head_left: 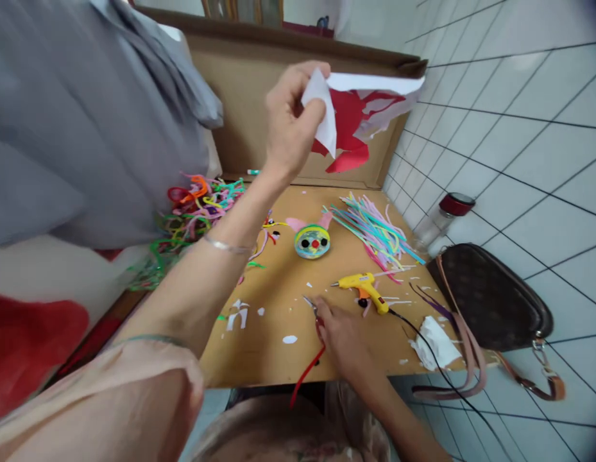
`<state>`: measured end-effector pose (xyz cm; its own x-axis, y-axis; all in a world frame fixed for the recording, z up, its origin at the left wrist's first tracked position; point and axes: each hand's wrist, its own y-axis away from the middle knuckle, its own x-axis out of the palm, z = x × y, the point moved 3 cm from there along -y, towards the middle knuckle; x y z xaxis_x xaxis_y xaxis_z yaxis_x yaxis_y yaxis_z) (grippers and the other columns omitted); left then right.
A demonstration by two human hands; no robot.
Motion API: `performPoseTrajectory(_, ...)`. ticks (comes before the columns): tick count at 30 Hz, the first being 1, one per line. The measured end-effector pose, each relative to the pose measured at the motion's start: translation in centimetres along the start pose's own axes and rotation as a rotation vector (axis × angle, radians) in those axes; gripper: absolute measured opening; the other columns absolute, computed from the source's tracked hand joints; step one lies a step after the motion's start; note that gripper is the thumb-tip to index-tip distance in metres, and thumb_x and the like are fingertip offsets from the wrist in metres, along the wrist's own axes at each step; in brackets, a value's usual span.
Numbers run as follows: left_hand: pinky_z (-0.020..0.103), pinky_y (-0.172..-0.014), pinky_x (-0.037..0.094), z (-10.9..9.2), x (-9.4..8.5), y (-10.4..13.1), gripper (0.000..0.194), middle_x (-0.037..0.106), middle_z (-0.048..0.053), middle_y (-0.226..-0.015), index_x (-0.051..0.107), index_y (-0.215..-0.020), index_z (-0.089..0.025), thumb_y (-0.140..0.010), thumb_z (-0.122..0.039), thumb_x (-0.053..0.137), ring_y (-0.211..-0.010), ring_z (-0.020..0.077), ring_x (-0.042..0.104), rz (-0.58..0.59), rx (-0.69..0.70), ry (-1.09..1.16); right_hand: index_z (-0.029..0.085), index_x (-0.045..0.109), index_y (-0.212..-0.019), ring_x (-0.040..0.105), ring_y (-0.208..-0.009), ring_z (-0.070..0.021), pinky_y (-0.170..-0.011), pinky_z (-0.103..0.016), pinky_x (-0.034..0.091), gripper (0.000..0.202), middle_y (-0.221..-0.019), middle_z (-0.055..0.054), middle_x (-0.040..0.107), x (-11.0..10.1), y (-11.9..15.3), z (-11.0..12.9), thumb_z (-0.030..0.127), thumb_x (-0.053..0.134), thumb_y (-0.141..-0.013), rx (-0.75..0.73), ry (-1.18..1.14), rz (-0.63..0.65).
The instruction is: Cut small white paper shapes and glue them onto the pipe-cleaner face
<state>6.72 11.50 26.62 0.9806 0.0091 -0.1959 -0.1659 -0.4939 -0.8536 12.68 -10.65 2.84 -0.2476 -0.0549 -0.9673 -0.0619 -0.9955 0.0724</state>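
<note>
My left hand (295, 115) is raised over the far part of the table, its fingers closed on cut paper sheets. A white sheet (374, 82) and red paper (348, 122) with cut-out edges hang from it. My right hand (343, 333) rests low over the tabletop, wrapped round small scissors (311, 303) whose metal tips point away and to the left. A red strip (307, 372) trails from beneath this hand toward the table's near edge. Beyond it stands a round animal face (312, 244) with pink ears, black eyes and a red nose.
A yellow glue gun (365, 289) lies right of my right hand, its cord running off right. Pipe cleaners (372, 224) lie behind it; a tangled heap (206, 205) sits left. A brown bag (490, 295), bottle (444, 218) and crumpled tissue (437, 343) line the right. Paper scraps (237, 317) dot the table.
</note>
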Motion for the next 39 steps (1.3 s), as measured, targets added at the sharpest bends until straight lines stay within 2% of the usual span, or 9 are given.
performPoseTrajectory(4,0.023,-0.089,0.04,2.1,10.1,0.4,0.01,0.065,0.001,-0.106,0.055,-0.074,-0.012,-0.078,-0.004,0.05,-0.104,0.0114,0.055,0.038,-0.073,0.178,0.016,0.049,-0.127,0.064,-0.098,-0.0244,-0.082,-0.035,0.047,0.044,-0.107,-0.012,0.068,-0.1,0.6,-1.7,0.009,0.049,-0.085,0.014,-0.156,-0.057)
performPoseTrajectory(9,0.027,-0.083,0.042,4.8,21.4,6.1,0.012,0.066,0.006,-0.092,0.056,-0.07,-0.015,-0.074,-0.007,0.048,-0.091,0.0151,0.056,0.226,-0.272,0.266,0.017,0.054,-0.11,0.065,-0.089,-0.0241,-0.074,-0.032,0.047,0.031,-0.096,-0.011,0.069,-1.0,1.5,-3.7,0.007,0.052,-0.08,0.07,-0.153,-0.013)
performPoseTrajectory(11,0.028,-0.077,0.043,5.6,24.7,9.1,0.013,0.063,0.003,-0.074,0.052,-0.06,-0.016,-0.071,-0.009,0.049,-0.08,0.016,0.055,0.513,-0.387,0.206,0.016,0.054,-0.108,0.066,-0.086,-0.0245,-0.068,-0.03,0.046,0.029,-0.097,-0.012,0.069,-1.5,1.9,-4.5,0.007,0.052,-0.08,0.139,-0.115,0.045)
performPoseTrajectory(14,0.03,-0.08,0.043,5.8,26.3,11.8,0.018,0.063,0.006,-0.081,0.047,-0.051,-0.016,-0.059,-0.006,0.059,-0.085,0.0189,0.055,0.604,-0.395,0.189,0.016,0.056,-0.106,0.065,-0.09,-0.0262,-0.069,-0.031,0.046,0.027,-0.099,-0.012,0.068,-2.0,2.5,-5.5,0.007,0.052,-0.08,0.167,-0.104,0.066)
performPoseTrajectory(18,0.032,-0.089,0.04,4.3,23.5,12.2,0.01,0.063,0.009,-0.089,0.055,-0.059,-0.014,-0.063,-0.01,0.063,-0.096,0.0212,0.054,0.577,-0.354,0.167,0.019,0.058,-0.111,0.063,-0.097,-0.025,-0.08,-0.033,0.046,0.033,-0.105,-0.01,0.066,-2.1,3.5,-6.2,0.006,0.049,-0.081,0.112,-0.24,-0.032)
performPoseTrajectory(23,0.024,-0.056,0.041,0.6,14.5,14.0,0.019,0.057,0.001,-0.061,0.061,-0.069,-0.015,-0.078,-0.031,0.059,-0.056,0.0117,0.053,0.65,-0.446,0.398,0.019,0.057,-0.114,0.06,-0.101,-0.0237,-0.087,-0.035,0.045,0.037,-0.106,-0.01,0.065,-1.3,3.9,-6.2,0.006,0.046,-0.081,0.044,-0.431,-0.145)
performPoseTrajectory(30,0.018,-0.04,0.035,-0.1,2.5,21.4,0.027,0.056,-0.003,-0.052,0.063,-0.075,-0.014,-0.065,-0.037,0.074,-0.042,0.006,0.045,0.279,-0.897,0.576,0.02,0.052,-0.111,0.059,-0.081,-0.0215,-0.078,-0.036,0.049,0.032,-0.091,-0.007,0.062,1.0,3.2,-6.0,0.033,0.054,-0.082,0.06,-0.939,-0.225)
performPoseTrajectory(35,0.018,-0.053,0.05,1.9,-0.7,25.1,0.037,0.064,0.0,-0.064,0.06,-0.078,-0.013,-0.052,-0.027,0.082,-0.055,0.0088,0.06,-0.051,-1.199,0.85,0.02,0.044,-0.12,0.055,-0.089,-0.0199,-0.08,-0.034,0.048,0.05,-0.098,-0.005,0.055,1.5,2.7,-2.4,0.043,0.061,-0.079,0.028,-1.106,0.009)
performPoseTrajectory(39,0.017,-0.049,0.048,2.5,-1.4,26.5,0.037,0.064,-0.001,-0.069,0.061,-0.082,-0.013,-0.055,-0.027,0.082,-0.053,0.0068,0.059,-0.089,-1.316,0.985,0.018,0.048,-0.114,0.051,-0.083,-0.0187,-0.076,-0.033,0.045,0.049,-0.092,-0.004,0.051,1.1,0.9,0.6,0.05,0.06,-0.078,0.009,-1.025,-0.008)
